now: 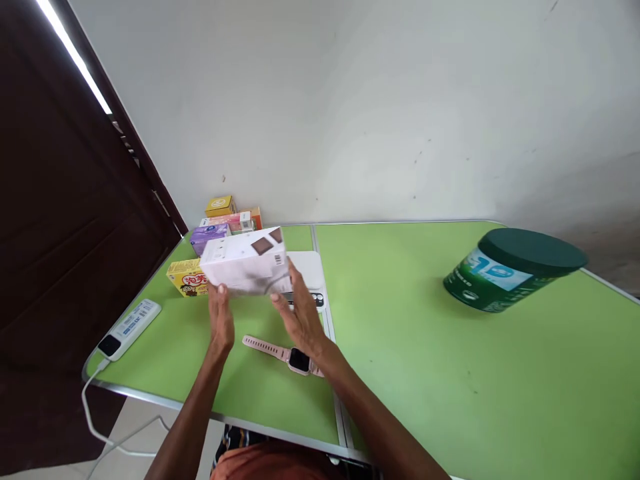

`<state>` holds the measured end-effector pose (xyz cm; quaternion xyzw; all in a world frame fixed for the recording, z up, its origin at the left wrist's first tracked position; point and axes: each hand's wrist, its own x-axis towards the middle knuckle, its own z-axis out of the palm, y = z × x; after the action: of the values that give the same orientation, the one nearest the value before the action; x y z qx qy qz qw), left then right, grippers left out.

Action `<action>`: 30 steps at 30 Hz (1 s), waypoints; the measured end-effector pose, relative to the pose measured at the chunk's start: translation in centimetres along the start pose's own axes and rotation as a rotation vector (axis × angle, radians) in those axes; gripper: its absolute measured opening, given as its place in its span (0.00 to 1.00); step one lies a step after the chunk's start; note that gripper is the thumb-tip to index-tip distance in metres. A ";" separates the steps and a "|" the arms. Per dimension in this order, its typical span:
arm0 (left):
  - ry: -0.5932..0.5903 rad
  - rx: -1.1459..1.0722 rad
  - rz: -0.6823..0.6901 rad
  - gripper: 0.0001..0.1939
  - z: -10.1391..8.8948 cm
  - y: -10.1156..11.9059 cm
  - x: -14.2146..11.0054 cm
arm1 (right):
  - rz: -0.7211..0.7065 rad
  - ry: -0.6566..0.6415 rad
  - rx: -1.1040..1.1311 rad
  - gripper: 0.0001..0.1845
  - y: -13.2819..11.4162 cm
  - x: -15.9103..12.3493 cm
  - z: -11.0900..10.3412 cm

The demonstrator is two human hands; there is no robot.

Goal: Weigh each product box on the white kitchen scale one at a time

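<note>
Between my two hands is a white box (245, 267) with brown square pictures on its top, tilted and raised above the table. My left hand (221, 321) grips its left end from below, thumb on the front. At the right end, my right hand (303, 321) holds the box with its fingers up the side. Behind the box, partly hidden, lies a white flat device with a dark button panel that looks like a kitchen scale (311, 270). A pink-strapped smartwatch (299, 361) lies below my right hand, which covers part of its strap.
Left of the box stand a yellow box (186, 277), a purple box (207, 235), a pink box (227, 221) and a small yellow box (220, 205). A white device (131, 328) with a cable lies at the left edge. Right stands a green lidded tub (500, 277).
</note>
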<state>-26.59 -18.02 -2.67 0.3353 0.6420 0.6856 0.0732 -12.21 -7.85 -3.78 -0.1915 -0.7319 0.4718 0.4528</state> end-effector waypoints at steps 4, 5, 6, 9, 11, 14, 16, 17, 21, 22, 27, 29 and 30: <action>0.211 0.157 -0.023 0.45 -4.7 0.6 -1.1 | 0.061 -0.208 0.112 0.51 -1.1 -0.9 4.2; 0.254 0.193 -0.062 0.46 -5.6 0.5 -1.3 | 0.074 -0.249 0.130 0.52 -1.1 -1.0 5.0; 0.289 0.226 -0.101 0.47 -6.4 0.3 -1.5 | 0.087 -0.286 0.141 0.52 -0.9 -1.1 5.8; 0.359 0.292 -0.182 0.47 -8.3 -0.7 -2.0 | 0.122 -0.386 0.153 0.55 0.0 -1.1 7.7; 0.391 0.320 -0.220 0.48 -9.0 -1.3 -2.0 | 0.144 -0.433 0.150 0.57 0.9 -1.0 8.7; 0.400 0.344 -0.220 0.53 -9.5 -2.2 -1.3 | 0.149 -0.433 0.146 0.59 2.1 -0.7 9.8; 0.372 0.345 -0.207 0.58 -9.7 -2.8 -0.5 | 0.133 -0.439 0.129 0.60 2.6 -0.3 10.3; 0.357 0.345 -0.205 0.60 -9.7 -3.2 -0.1 | 0.127 -0.448 0.114 0.61 2.8 -0.1 10.5; 0.298 0.375 -0.228 0.59 -10.4 -4.7 1.6 | 0.155 -0.443 0.070 0.66 3.0 0.8 11.2; 0.290 0.388 -0.239 0.57 -10.7 -5.1 2.0 | 0.167 -0.443 0.073 0.67 3.0 1.0 11.4; 0.278 0.476 -0.288 0.57 -11.6 -5.1 3.6 | 0.168 -0.496 0.062 0.69 2.5 1.5 12.2; 0.284 0.557 -0.294 0.61 -11.5 -4.3 3.6 | 0.166 -0.526 0.032 0.67 2.0 1.5 11.9; 0.304 0.620 -0.291 0.62 -11.4 -3.9 3.4 | 0.169 -0.543 0.018 0.65 1.8 1.4 11.4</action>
<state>-36.77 -25.03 -4.48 0.1411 0.8635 0.4831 -0.0311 -22.82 -11.88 -6.29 -0.1144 -0.8036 0.5484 0.2010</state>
